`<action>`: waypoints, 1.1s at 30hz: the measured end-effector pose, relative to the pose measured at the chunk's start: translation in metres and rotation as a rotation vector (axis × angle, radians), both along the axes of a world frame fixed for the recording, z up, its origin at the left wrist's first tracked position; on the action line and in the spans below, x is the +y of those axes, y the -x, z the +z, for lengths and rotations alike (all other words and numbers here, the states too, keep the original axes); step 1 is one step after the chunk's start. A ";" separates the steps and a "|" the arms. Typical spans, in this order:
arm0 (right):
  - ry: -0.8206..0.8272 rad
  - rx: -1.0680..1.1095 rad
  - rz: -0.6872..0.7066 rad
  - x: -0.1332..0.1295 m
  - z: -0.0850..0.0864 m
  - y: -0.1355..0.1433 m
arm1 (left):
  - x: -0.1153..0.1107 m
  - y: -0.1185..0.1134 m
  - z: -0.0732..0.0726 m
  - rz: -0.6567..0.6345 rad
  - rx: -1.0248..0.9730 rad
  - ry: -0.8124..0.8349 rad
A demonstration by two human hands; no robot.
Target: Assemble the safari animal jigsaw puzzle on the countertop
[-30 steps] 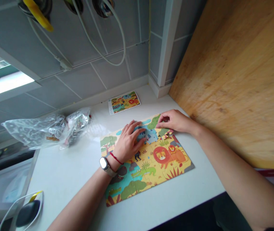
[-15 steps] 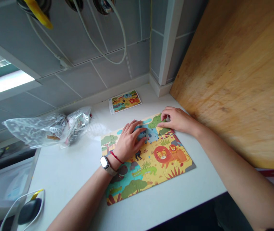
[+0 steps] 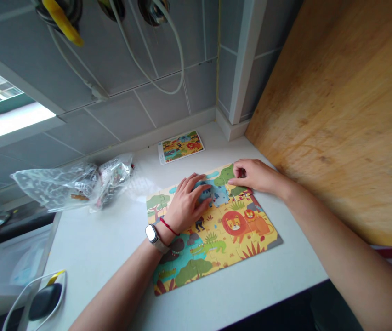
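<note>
A colourful animal jigsaw puzzle (image 3: 233, 225) with a lion, a crocodile and trees lies flat on the white table (image 3: 102, 248). My left hand (image 3: 187, 202), with a watch and a red string at the wrist, rests on the puzzle's upper middle, fingers spread over the blue elephant area and holding nothing. At the top right corner of the puzzle is my right hand (image 3: 246, 174), its fingers curled with thumb and fingertips at the green tree pieces. Whether a piece is pinched there is hidden.
A small picture card (image 3: 181, 147) of the same scene lies behind the puzzle. Crumpled clear plastic bags (image 3: 109, 179) sit at the back left. A black device (image 3: 46, 301) with a white cable is at the front left. A wooden panel (image 3: 347, 119) stands at the right.
The whole view has shifted slightly. My right hand's fingers are a little more curled at the puzzle's corner; my left hand stays in place on the puzzle.
</note>
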State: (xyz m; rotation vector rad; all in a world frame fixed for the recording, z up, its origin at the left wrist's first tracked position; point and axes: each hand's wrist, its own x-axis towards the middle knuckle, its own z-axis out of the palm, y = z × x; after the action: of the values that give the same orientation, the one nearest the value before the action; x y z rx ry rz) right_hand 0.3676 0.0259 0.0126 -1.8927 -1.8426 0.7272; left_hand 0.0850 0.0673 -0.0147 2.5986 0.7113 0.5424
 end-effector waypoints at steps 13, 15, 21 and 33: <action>0.108 -0.074 -0.142 -0.004 0.007 0.010 | 0.000 -0.001 0.001 -0.003 -0.004 0.005; 0.109 -0.067 -0.146 -0.004 0.006 0.011 | 0.000 -0.001 0.001 0.001 -0.004 0.008; 0.076 -0.062 -0.152 -0.004 -0.002 0.009 | 0.001 0.000 0.000 -0.001 0.014 0.003; -0.054 -0.039 -0.134 -0.006 0.009 0.014 | -0.002 0.001 -0.001 -0.023 0.201 -0.079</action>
State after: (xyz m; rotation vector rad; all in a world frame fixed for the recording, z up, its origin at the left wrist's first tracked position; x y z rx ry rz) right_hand 0.3536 0.0198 0.0212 -1.9861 -1.7212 0.5942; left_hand 0.0843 0.0652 -0.0156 2.7585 0.7360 0.3101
